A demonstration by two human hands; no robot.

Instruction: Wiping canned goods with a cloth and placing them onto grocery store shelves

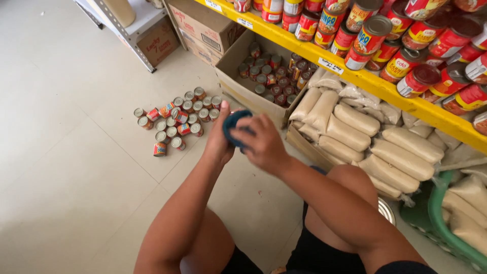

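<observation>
1. Above the pale tiled floor (66,167), in front of the person's bent knees, the two hands meet around a dark blue cloth (234,123).
2. The left hand (218,139) is under and behind the cloth, thumb raised beside it, fingers curled out of sight; whether it also grips something inside the cloth cannot be told.
3. The right hand (264,144) lies over the cloth from the near side, its fingers bent and closed onto the fabric, pressing it toward the left palm.
4. The cloth is bunched between both hands, held off the floor, with only its upper curve and a lower fold showing.
5. On the floor just beyond the hands sits a cluster of small tins (177,119), most upright with silver lids up, a few with red and orange labels tipped on their sides.
6. To the right of that cluster an open cardboard box (233,76) holds more small tins packed upright.
7. Beside the box, under the yellow shelf edge (355,76), lie stacked clear bags of pale grain (365,137), partly in a second carton.
8. On the shelf above stand rows of larger red-labelled cans (406,45), some lying on their sides.
9. A green plastic basket (446,223) at the far right holds further bags.
10. Closed cartons (198,25) rest near a metal rack at the top.
</observation>
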